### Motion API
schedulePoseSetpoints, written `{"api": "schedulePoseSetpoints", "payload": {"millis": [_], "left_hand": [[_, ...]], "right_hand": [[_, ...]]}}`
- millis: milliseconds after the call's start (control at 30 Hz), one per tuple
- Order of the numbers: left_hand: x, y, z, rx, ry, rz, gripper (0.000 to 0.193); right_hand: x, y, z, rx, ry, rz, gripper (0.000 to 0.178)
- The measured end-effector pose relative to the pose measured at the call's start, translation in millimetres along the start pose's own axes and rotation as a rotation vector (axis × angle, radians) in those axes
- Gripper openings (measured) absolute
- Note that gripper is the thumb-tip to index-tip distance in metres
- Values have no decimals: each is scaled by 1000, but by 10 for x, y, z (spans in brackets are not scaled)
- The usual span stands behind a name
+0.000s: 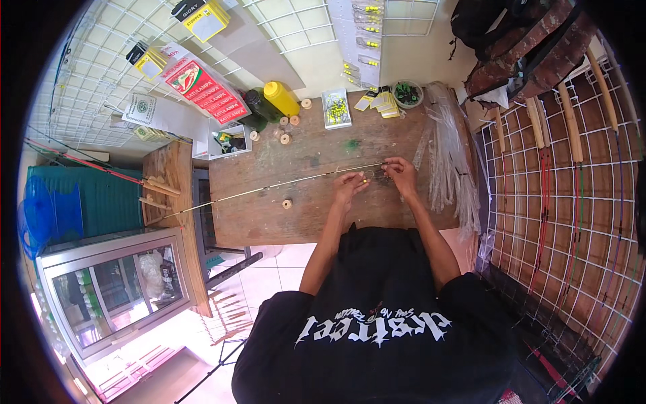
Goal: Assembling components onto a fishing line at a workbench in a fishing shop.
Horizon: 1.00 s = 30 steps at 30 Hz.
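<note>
A thin pale fishing rod (269, 185) with dark bands lies slantwise over the wooden table, its narrow tip at the right. My left hand (348, 188) is just below the rod, its fingers pinched on a fine line with small yellow beads (365, 180). To its right, my right hand (402, 178) has its fingertips closed at the rod's dark tip. A thin loop of line seems to run between both hands, too fine to follow fully.
A wooden spool (287, 204) stands on the table (256, 225), with several more near a yellow bottle (280, 99). Behind are a white box of yellow beads (337, 109) and a small potted plant (408, 93). Clear plastic sleeves (449, 161) lie at the right; rods hang on a rack (565, 222).
</note>
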<state>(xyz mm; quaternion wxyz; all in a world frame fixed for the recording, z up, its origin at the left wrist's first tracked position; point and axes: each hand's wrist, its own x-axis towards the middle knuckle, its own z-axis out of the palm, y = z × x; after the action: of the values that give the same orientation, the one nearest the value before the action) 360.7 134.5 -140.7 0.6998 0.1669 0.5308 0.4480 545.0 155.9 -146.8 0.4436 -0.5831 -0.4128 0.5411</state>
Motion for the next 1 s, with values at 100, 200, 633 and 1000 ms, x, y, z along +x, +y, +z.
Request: {"api": "schedulePoseSetpoints", "payload": {"millis": [100, 200, 633, 1000], "left_hand": [[-6, 3, -21, 10, 4, -3, 26], [-20, -2, -60, 44, 16, 5, 27], [-262, 234, -187, 271, 70, 62, 27], [-451, 576, 201, 541, -157, 164, 22]], "right_hand": [[-19, -29, 8, 6, -21, 2, 21], [-33, -54, 14, 10, -21, 14, 21], [-20, -23, -24, 24, 7, 45, 23], [-238, -384, 15, -306, -23, -208, 27]]}}
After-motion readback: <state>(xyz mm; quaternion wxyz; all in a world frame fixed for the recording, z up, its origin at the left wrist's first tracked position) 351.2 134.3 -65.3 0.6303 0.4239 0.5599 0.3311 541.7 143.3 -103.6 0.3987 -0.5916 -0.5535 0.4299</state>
